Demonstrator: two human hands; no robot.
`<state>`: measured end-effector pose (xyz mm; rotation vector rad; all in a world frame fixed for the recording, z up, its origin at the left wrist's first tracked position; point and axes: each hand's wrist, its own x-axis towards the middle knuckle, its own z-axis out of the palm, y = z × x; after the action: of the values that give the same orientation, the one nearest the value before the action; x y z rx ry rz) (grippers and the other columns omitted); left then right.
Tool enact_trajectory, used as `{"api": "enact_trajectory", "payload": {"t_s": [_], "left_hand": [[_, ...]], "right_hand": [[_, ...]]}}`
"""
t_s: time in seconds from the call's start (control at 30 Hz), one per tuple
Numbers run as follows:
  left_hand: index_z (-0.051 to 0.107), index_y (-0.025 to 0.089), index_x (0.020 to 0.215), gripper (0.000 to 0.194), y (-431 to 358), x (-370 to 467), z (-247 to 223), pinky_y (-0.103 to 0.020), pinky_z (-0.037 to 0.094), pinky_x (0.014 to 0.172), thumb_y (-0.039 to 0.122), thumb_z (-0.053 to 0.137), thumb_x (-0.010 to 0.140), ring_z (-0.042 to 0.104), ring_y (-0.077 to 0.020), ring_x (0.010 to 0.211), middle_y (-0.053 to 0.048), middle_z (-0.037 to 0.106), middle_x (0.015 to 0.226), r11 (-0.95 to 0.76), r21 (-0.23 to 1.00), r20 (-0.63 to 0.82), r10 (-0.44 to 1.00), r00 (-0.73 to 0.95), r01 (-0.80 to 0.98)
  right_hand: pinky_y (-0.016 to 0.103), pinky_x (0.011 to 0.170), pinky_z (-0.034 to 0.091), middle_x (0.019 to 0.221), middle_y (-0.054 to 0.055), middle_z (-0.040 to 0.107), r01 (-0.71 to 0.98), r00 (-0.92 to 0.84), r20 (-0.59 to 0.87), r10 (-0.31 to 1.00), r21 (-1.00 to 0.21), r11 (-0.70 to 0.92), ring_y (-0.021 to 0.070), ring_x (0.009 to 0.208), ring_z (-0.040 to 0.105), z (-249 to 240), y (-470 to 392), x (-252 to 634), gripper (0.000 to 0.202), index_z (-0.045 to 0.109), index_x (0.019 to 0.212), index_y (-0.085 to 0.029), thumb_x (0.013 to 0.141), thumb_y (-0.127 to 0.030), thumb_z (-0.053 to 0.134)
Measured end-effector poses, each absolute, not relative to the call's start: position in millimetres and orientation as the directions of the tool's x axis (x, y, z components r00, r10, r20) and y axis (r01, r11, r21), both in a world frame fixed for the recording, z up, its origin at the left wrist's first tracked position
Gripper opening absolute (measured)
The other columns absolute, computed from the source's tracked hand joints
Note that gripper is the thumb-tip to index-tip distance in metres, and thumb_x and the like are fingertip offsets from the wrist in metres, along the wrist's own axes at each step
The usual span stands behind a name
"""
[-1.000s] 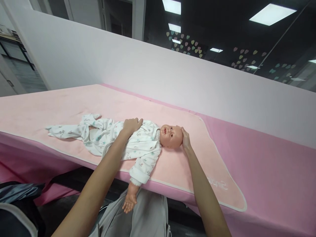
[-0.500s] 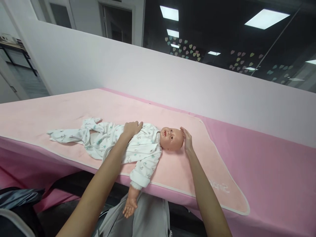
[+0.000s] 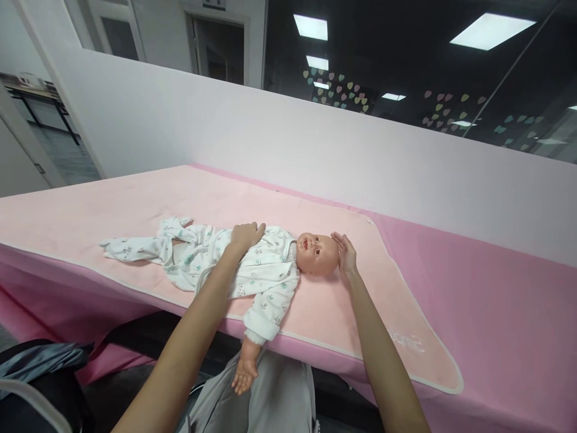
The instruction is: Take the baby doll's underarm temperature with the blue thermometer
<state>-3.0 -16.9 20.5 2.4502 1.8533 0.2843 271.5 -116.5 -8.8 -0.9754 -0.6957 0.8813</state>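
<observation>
A baby doll (image 3: pixel 265 273) in a white printed outfit lies on its back on a pale pink mat (image 3: pixel 315 319). Its bald head (image 3: pixel 318 254) is to the right, and one bare doll hand (image 3: pixel 246 373) hangs past the near table edge. My left hand (image 3: pixel 247 237) rests on the doll's torso, fingers laid over the fabric and their tips partly hidden. Against the crown of the head, my right hand (image 3: pixel 346 255) is open, its fingers stretched out and slightly curved. It touches or nearly touches the head; the exact contact is unclear.
A darker pink cover (image 3: pixel 505 300) lies under the mat. Behind it rises a white half-wall (image 3: pixel 270 138), topped by dark glass with heart stickers. At lower left is a black bag or seat with a grey cloth (image 3: pixel 45 361). My legs (image 3: pixel 274 397) are under the table edge.
The whole view has shifted slightly, so the scene sits a little further right. Both hands keep their places on the torso and by the head.
</observation>
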Motion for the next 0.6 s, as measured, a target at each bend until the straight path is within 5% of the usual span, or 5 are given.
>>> {"api": "enact_trajectory", "payload": {"t_s": [0.17,0.33,0.5,0.6], "left_hand": [[0.057,0.016,0.115,0.051,-16.0,-2.6,19.4,-0.038,0.036,0.086,0.041,0.019,0.092,0.058,-0.029,0.106,-0.016,0.064,0.112,-0.278,0.168,0.117,0.958,0.261,0.946],[0.057,0.014,0.114,0.052,-13.5,-2.8,17.3,-0.039,0.036,0.087,0.041,0.019,0.092,0.057,-0.0291,0.105,-0.017,0.064,0.111,-0.27,0.192,0.121,0.961,0.25,0.943],[0.058,0.014,0.113,0.052,-12.0,-3.0,16.2,-0.039,0.035,0.087,0.042,0.02,0.093,0.058,-0.0294,0.104,-0.017,0.065,0.109,-0.269,0.212,0.133,0.96,0.245,0.939],[0.058,0.014,0.113,0.051,-11.8,-3.1,16.1,-0.039,0.035,0.087,0.042,0.021,0.092,0.058,-0.0293,0.104,-0.017,0.065,0.107,-0.27,0.221,0.142,0.96,0.243,0.937]], "right_hand": [[0.035,0.093,0.045,0.099,0.005,0.069,-0.225,0.418,0.189,0.889,-0.926,0.303,0.021,0.099,0.061,-7.6,-117.3,265.9,0.03,0.068,0.084,-0.018,0.069,-0.044,0.065],[0.034,0.094,0.044,0.115,0.006,0.064,-0.133,0.575,0.249,0.78,-0.912,0.389,0.0211,0.111,0.055,-6.5,-119.7,259.1,0.034,0.066,0.093,-0.017,0.069,-0.041,0.064],[0.036,0.091,0.046,0.103,0.009,0.068,-0.154,0.44,0.202,0.875,-0.943,0.295,0.0223,0.099,0.061,-4.7,-122.6,257.9,0.037,0.066,0.09,-0.013,0.07,-0.044,0.063],[0.033,0.091,0.045,0.106,0.007,0.067,-0.089,0.556,0.241,0.795,-0.934,0.345,0.021,0.104,0.058,-3.9,-123.2,258.1,0.034,0.066,0.089,-0.015,0.069,-0.042,0.064]]}}
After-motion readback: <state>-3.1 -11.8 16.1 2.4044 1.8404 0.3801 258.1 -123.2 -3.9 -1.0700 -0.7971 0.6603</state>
